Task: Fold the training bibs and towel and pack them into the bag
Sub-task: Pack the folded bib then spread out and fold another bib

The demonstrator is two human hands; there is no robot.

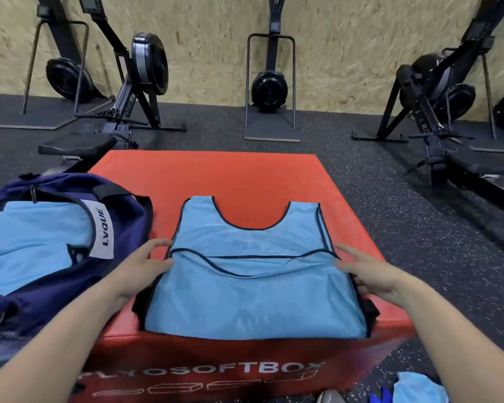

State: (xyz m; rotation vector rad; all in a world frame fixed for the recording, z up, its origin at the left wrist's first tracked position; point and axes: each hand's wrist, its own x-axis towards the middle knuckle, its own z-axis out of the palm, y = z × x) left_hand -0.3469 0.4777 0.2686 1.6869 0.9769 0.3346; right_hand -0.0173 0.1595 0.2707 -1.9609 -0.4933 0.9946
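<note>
Light-blue training bib [253, 274] lies flat on top of red plyo soft box [245, 175], neck opening away from the person, near hem folded up over its middle. L hand [146, 266] and R hand [367, 269] rest at the bib's L and R edges w/ fingers straight, released, grasping nothing. Navy bag [122, 234] stands open just L of the box w/ light-blue fabric [35, 245] inside; another blue bib [419, 388] lies on the floor, lower R.

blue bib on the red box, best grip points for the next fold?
Probably the two side edges of the bib, pinched from left and right where the left hand and right hand already rest. It lies flat on the red box, hem nearest, neckline far, so both edges are exposed.
</note>
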